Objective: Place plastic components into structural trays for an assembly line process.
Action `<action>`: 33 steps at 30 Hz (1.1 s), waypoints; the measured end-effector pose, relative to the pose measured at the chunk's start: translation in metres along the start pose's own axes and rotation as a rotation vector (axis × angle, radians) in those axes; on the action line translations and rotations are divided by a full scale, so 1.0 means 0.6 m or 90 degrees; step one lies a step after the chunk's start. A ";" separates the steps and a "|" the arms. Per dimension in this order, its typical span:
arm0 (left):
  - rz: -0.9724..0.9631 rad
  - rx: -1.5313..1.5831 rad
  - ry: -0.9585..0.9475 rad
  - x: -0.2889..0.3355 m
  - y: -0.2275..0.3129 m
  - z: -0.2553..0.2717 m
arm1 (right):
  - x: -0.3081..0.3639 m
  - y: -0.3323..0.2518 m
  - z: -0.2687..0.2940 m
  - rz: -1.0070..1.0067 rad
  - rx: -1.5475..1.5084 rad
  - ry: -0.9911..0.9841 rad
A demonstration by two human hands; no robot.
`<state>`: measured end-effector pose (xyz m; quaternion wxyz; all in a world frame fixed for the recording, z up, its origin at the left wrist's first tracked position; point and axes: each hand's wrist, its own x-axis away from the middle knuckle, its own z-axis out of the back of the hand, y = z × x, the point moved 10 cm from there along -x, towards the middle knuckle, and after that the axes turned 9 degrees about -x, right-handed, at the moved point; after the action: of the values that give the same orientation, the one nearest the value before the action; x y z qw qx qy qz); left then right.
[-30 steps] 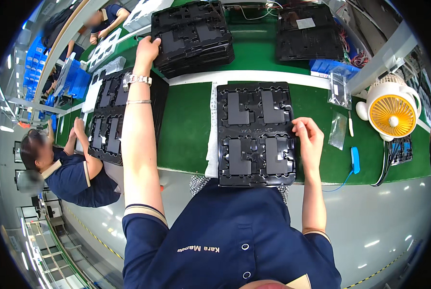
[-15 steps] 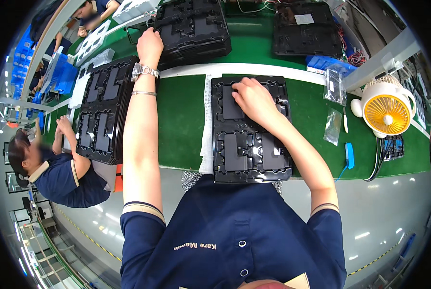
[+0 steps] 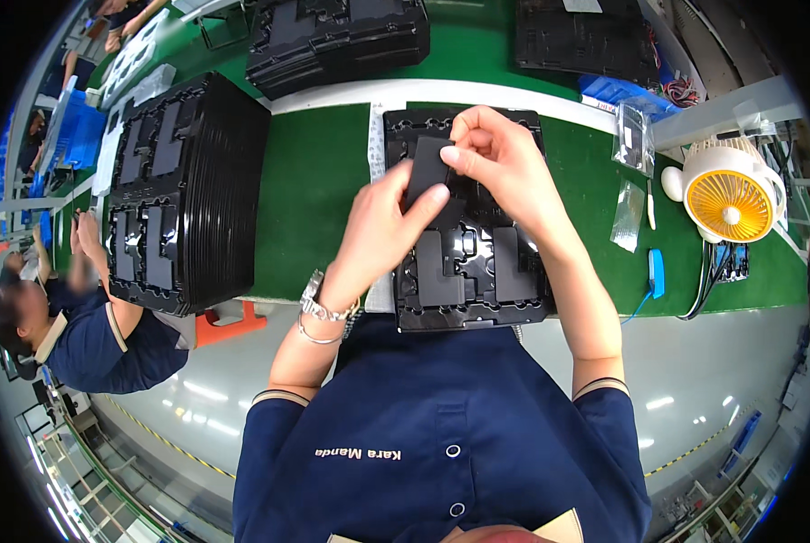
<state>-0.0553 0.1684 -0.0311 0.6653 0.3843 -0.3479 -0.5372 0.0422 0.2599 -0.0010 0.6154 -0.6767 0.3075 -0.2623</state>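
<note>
Flat black rectangular plastic part [image 3: 430, 176]: lower edge hidden behind left hand [image 3: 389, 226], top right corner under right hand [image 3: 500, 158] fingertips. Can't tell what its face looks like, too dark.

Black moulded plastic tray [image 3: 477, 271] w/ shaped pockets: middle and upper pockets covered by both hands, so contents there unseen; near edge partly hidden by the person's navy shirt.

Stack of black trays at far edge [image 3: 342, 36]: cut off by pic's top rim. Same for dark tray top right [image 3: 586, 41].

Co-worker in navy shirt [image 3: 97, 344]: hands blurred, what they're holding unclear.

Small clear plastic bags [image 3: 628, 213]: contents too small to tell.
</note>
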 end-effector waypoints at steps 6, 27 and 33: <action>0.024 0.234 0.052 0.058 0.020 -0.018 | 0.082 -0.020 -0.004 -0.006 -0.032 0.103; -0.010 0.170 0.087 0.074 0.046 -0.013 | 0.133 0.006 -0.031 -0.033 -0.141 0.136; 0.000 0.198 0.084 0.077 0.048 -0.016 | 0.133 -0.004 -0.028 0.022 -0.022 0.119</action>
<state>-0.0255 0.1284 -0.0079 0.6191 0.5175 -0.3822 -0.4504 0.0839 0.1898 0.0010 0.5769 -0.6542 0.3794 -0.3086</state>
